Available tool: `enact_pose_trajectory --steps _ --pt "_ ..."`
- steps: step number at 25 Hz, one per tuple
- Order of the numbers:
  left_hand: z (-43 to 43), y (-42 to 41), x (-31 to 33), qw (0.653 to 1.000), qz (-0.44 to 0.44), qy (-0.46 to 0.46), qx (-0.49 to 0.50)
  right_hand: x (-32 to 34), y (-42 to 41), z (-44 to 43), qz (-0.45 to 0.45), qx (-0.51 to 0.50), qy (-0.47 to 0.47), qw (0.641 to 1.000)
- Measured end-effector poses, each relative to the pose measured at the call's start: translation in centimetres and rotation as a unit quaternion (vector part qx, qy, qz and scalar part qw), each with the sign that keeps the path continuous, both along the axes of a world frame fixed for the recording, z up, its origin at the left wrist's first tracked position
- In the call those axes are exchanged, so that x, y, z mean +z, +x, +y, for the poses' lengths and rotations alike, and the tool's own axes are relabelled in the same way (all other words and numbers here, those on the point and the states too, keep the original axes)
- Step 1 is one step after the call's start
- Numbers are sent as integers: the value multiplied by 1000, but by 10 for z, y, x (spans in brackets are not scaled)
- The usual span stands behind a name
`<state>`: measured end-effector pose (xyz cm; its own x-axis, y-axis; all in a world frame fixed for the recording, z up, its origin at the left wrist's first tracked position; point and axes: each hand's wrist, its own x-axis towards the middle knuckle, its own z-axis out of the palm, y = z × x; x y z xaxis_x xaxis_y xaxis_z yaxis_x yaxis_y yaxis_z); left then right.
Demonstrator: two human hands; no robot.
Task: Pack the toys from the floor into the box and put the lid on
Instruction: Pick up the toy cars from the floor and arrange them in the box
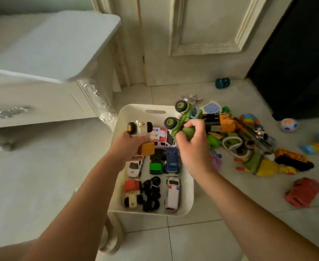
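White box (pixel 186 206) half full of toy cars | left hand (pixel 130 147) grips cream truck (pixel 140 129) | right hand (pixel 190 140) grips green truck (pixel 183 117) | both over box

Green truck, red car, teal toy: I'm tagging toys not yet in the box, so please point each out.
green truck (pixel 185 121), head view, on its chassis.
red car (pixel 303 192), head view, on its roof.
teal toy (pixel 222 83), head view, on its front.

The box (pixel 187 202) sits at frame centre on the floor (pixel 202 240), toy vehicles (pixel 171 193) in rows inside. A toy pile (pixel 249 144) lies right of it. Both hands, left hand (pixel 131 147) and right hand (pixel 192 146), hold trucks above the box. A table (pixel 57 46) fills the upper left.
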<state>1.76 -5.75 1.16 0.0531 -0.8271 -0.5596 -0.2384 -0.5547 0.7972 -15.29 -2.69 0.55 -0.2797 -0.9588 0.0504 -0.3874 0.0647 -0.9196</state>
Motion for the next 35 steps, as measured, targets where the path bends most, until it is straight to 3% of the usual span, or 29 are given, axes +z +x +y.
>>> enact_pose_trajectory --steps 4,6,12,15,18,20,21,22,24,26,27,31,35 --pt "5 20 -36 993 -58 99 34 -54 44 -7 131 109 235 957" --pt "5 24 -58 986 -80 146 19 -78 53 -7 176 148 298 926" --pt "7 33 -101 967 -41 245 50 -123 69 -34 281 214 295 888" --pt "8 38 -110 961 -6 263 83 -133 72 -38 280 248 291 880" --pt "8 39 -108 960 29 258 101 -124 73 -38 330 192 167 909" --pt "7 38 -103 960 73 237 129 -110 77 -35 297 154 126 934" --pt "7 38 -101 959 93 229 138 -103 80 -33 251 169 177 937" --pt "8 37 -96 960 102 223 134 -97 83 -30 192 200 265 923" --pt "11 36 -85 966 92 221 99 -87 81 -23 -15 223 420 880" --pt "14 35 -70 967 81 218 100 -85 72 -16 -196 206 486 826" --pt "15 36 -65 971 61 204 109 -85 69 -10 -222 215 498 810" --pt "15 40 -53 985 -7 138 103 -102 77 20 -64 268 499 821" --pt "14 43 -58 987 -15 140 81 -117 103 29 -14 266 518 813"
